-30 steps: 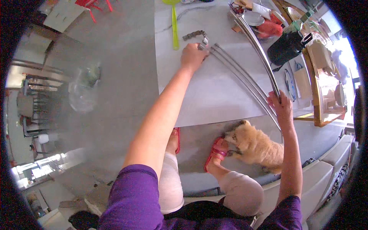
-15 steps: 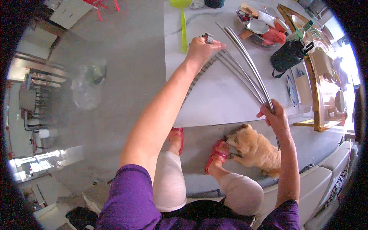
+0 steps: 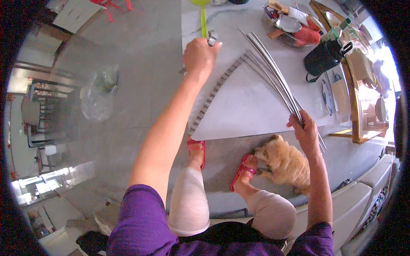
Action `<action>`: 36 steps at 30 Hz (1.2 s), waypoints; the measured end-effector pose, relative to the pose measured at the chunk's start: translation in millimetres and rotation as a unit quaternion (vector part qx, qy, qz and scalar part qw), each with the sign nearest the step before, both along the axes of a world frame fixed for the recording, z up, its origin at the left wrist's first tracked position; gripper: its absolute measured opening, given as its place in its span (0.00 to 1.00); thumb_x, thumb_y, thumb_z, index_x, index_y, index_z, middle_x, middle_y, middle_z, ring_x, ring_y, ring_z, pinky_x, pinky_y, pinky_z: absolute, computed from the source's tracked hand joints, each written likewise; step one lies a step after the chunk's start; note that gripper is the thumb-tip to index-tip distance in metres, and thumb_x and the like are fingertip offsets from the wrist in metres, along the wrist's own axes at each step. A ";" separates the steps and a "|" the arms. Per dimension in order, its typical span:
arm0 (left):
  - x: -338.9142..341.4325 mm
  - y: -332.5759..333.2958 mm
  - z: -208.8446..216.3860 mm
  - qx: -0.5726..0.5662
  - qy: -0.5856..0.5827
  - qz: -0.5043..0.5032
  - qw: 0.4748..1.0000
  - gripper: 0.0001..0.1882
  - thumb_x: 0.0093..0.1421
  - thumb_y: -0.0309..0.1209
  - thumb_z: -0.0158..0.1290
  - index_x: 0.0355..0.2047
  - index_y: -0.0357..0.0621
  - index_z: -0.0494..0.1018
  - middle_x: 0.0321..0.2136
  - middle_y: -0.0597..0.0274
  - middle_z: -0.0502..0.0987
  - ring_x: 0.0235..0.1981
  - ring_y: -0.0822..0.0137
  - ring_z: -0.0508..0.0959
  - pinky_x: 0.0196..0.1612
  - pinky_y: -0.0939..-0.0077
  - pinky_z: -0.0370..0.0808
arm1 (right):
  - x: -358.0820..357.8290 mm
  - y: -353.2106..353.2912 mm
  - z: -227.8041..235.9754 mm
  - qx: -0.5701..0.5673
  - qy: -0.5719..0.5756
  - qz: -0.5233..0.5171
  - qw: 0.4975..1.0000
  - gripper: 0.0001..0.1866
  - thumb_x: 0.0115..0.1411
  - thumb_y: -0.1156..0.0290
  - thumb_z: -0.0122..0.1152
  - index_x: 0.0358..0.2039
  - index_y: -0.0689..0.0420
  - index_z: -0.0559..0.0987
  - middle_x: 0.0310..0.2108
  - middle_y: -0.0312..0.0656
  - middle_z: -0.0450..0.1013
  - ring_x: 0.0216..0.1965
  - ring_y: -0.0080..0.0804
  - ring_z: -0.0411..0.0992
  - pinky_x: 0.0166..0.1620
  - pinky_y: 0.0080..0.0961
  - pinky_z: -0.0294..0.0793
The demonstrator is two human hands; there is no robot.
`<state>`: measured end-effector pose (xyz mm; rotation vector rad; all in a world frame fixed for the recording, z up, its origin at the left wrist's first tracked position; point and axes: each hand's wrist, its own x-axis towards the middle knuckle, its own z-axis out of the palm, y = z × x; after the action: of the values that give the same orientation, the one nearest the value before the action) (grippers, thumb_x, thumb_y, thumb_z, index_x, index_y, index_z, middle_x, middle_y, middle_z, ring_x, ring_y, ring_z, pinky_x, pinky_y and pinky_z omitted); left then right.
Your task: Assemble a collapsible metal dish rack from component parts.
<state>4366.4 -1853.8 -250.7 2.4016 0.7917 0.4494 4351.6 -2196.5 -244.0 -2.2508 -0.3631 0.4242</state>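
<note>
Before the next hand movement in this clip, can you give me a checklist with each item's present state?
1. Right hand gripping the rods: ok.
2. Rods' far ends even: not ok; they fan out.
3. Left hand on the silver piece: ok; it is pinched near the thumb.
4. Segmented strip wholly on the table: cannot tell; its near end reaches the edge.
5. Black container apart from the rods: ok; a gap shows.
6. Dog off the table: ok; on the floor.

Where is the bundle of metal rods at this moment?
In the head view, the rods are right of centre: the right hand grips them near their lower ends, and they fan over the table, left of the black container.
</note>
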 end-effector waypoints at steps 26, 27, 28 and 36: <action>9.8 -41.0 -49.0 -0.075 0.073 -0.089 0.991 0.19 0.41 0.35 0.61 0.37 0.48 0.77 0.35 0.52 0.75 0.39 0.54 0.75 0.41 0.64 0.71 | 7.6 4.4 -45.9 0.025 -0.024 -0.022 0.999 0.07 0.53 0.70 0.57 0.26 0.59 0.72 0.16 0.36 0.65 0.20 0.20 0.62 0.26 0.22 0.63; 9.6 -39.0 -49.0 -0.072 0.074 -0.089 0.991 0.19 0.41 0.35 0.61 0.37 0.48 0.77 0.35 0.52 0.75 0.39 0.54 0.75 0.41 0.64 0.71 | 7.8 5.0 -45.8 0.027 -0.024 -0.022 0.999 0.07 0.53 0.70 0.57 0.26 0.59 0.72 0.16 0.36 0.65 0.20 0.20 0.62 0.26 0.22 0.63; 9.4 -37.4 -49.4 -0.058 0.062 -0.092 0.992 0.20 0.41 0.35 0.62 0.37 0.47 0.77 0.35 0.51 0.76 0.38 0.54 0.75 0.41 0.64 0.71 | 8.3 4.7 -46.0 0.009 -0.030 -0.021 0.999 0.07 0.53 0.69 0.57 0.27 0.59 0.72 0.16 0.37 0.65 0.20 0.22 0.62 0.26 0.23 0.64; 12.9 -24.6 -64.0 0.024 0.036 -0.136 0.990 0.21 0.41 0.39 0.59 0.36 0.43 0.76 0.36 0.48 0.75 0.38 0.50 0.74 0.41 0.63 0.71 | 6.1 7.9 -42.8 -0.029 -0.080 -0.039 0.996 0.10 0.50 0.66 0.59 0.27 0.59 0.72 0.18 0.42 0.67 0.20 0.30 0.64 0.27 0.27 0.65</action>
<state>4379.3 -1878.4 -314.7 2.5340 0.4757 0.2768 4357.7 -2188.6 -286.8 -2.3541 -0.3469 0.2153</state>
